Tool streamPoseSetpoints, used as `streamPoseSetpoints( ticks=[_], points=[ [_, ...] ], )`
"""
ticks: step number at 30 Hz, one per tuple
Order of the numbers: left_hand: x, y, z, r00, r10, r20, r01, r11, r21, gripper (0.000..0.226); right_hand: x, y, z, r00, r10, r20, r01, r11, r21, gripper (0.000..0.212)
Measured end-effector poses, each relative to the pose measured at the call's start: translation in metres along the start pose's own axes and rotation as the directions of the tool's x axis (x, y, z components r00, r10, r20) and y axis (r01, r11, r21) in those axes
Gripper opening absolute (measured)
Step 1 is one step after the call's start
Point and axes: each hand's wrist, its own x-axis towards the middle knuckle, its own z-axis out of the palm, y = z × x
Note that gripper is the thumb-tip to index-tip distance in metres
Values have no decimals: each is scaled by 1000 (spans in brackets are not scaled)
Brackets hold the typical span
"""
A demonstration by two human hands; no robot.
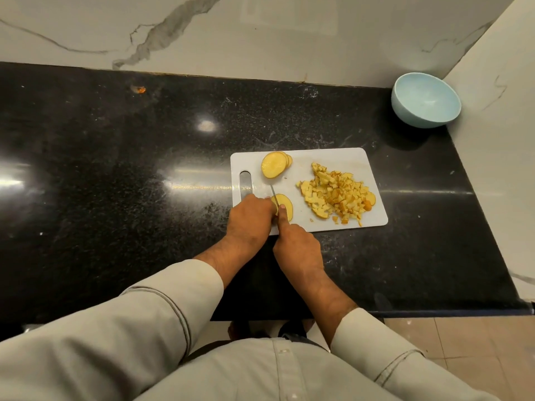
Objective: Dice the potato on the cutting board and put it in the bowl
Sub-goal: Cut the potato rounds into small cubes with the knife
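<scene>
On the black desk lies a white cutting board. At its 7 o'clock corner the left hand curls its fingers onto a stack of potato slices, while the right hand grips a knife, forefinger along the blade's back, cutting through that stack. More potato rounds lie at 11 o'clock, a diced potato pile at 3. The light-blue bowl sits well apart at 1 o'clock.

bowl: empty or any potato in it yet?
Empty. The bowl shows only its bare blue inside; the diced potato lies piled on the cutting board.
</scene>
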Motion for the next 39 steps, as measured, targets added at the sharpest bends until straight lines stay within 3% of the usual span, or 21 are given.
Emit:
streamPoseSetpoints(
  ticks=[9, 16, 21, 26, 39],
  points=[
    [1, -1, 1, 998, 41, -42, -35, 992, 122, 22, -23, 8, 3, 999, 2, 48, 3, 996, -93, 76],
    [3, -6, 4, 997, 72, -34, -68, 993, 98, 28, -84, 33, 11, 997, -1, 80, 7, 997, -76, 70],
    [-4, -12, 8, 990, 136, -38, -136, 991, -13, 27, -91, 31, 1, 1000, -9, -24, 7, 997, -73, 63],
    [-12, -23, 14, 955, 233, -184, -245, 969, -43, 20, -57, 14, -7, 995, -18, -95, 11, 998, -67, 68],
    [-4, -15, 5, 964, 263, -26, -257, 955, 149, 26, -14, 0, -3, 999, -43, -21, 42, 997, -69, 72]
  ],
)
